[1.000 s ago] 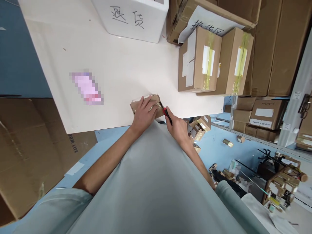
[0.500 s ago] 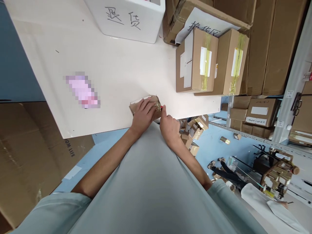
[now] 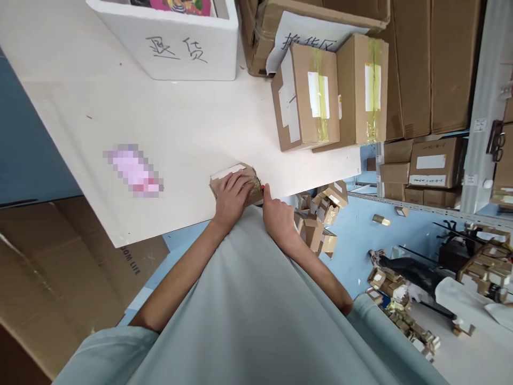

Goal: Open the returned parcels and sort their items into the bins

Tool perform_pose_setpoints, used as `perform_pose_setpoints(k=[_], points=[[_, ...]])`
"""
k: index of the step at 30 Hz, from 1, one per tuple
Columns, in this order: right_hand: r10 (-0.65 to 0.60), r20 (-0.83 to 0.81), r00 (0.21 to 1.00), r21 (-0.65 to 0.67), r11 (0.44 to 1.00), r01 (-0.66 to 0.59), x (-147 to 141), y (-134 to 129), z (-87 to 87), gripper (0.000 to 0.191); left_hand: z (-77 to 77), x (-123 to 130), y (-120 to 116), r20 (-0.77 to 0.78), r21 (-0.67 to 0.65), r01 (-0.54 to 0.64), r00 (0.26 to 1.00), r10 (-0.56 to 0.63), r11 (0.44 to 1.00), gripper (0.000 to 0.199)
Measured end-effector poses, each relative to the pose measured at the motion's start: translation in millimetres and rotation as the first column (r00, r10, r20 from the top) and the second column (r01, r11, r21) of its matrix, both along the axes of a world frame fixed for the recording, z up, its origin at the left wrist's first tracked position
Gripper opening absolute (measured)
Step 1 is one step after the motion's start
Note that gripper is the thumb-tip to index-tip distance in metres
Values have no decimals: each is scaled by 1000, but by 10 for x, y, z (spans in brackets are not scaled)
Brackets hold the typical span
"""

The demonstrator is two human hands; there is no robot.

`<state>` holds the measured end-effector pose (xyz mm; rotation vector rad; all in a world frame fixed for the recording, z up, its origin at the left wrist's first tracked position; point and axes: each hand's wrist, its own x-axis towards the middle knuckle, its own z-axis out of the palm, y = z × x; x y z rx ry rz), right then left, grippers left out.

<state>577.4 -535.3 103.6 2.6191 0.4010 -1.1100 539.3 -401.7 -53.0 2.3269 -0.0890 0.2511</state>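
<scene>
A small cardboard box with a white label strip and shiny tape lies at the near edge of the white table. My left hand is laid across its top, fingers bent over it and holding it down. Just right of the box, my right hand is closed around a small red utility knife, with the index finger stretched along it. Only a bit of red shows, at the taped right end of the box; the blade is hidden.
A pixelated pink item lies left on the table. Behind stands a white foam bin; two taped cartons are at back right. Opened boxes lie on the floor, and another person is at lower right.
The view has shifted, with more of the foam bin's inside showing. My hands stay on the box and the knife, with little change between them. The other person appears farther right.
</scene>
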Motion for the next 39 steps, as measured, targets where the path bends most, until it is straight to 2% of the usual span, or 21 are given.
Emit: perform_pose_setpoints(k=[5,12,16,20,23,29,39], points=[[-23,-60,998,16,1000,24,-62,-46,29,75,4,-18,-17,-18,-4,-27,999,27,1000,26],[-72,-52,996,-3,997,72,124,-215,-212,66,0,-57,-1,-27,20,-19,999,20,1000,22],[-65,-6,998,10,998,65,137,-351,-110,65,-5,-64,42,-47,7,-52,998,52,999,21],[14,-30,999,84,996,-11,101,-363,22,65,5,-64,56,-50,16,-55,997,55,998,21],[59,-73,996,124,991,-49,106,-309,3,64,17,-59,59,-53,26,-58,997,59,998,22],[104,-74,992,115,989,-95,111,-287,-77,70,42,-50,68,-82,10,-65,994,65,998,24],[83,-83,993,157,985,-69,187,-309,-37,68,54,-42,82,-47,53,-69,996,71,996,20]])
